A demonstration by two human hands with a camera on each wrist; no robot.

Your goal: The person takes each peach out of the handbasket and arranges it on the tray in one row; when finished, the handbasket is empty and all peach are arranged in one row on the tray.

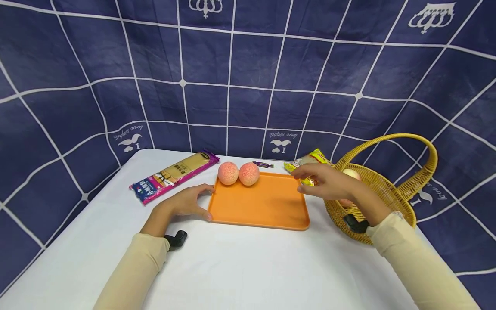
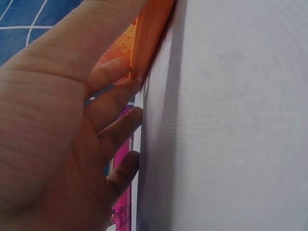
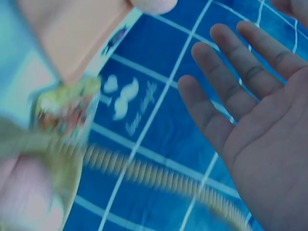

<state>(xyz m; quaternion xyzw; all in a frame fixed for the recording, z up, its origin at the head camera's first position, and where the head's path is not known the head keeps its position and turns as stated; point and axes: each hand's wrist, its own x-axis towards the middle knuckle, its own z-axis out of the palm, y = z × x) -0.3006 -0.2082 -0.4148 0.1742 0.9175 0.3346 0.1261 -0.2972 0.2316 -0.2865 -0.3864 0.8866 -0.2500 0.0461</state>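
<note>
While the basket [image 1: 383,183] stands at three o'clock, I touch the orange tray [image 1: 259,204] at centre

My left hand [image 1: 188,201] meets its nine o'clock rim, fingers spread, not wrapped round it. At two o'clock my right hand [image 1: 326,180] hovers, fingers extended, holding nothing. Two peaches [image 1: 249,174] sit at the tray's eleven. I judge this as steadying the tray; the next move likely calls for my right fingers on its opposite rim.

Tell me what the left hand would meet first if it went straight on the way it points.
Most likely the left edge of the orange tray: the left hand has its fingertips right at that rim, though whether they touch it is hard to tell.
</note>
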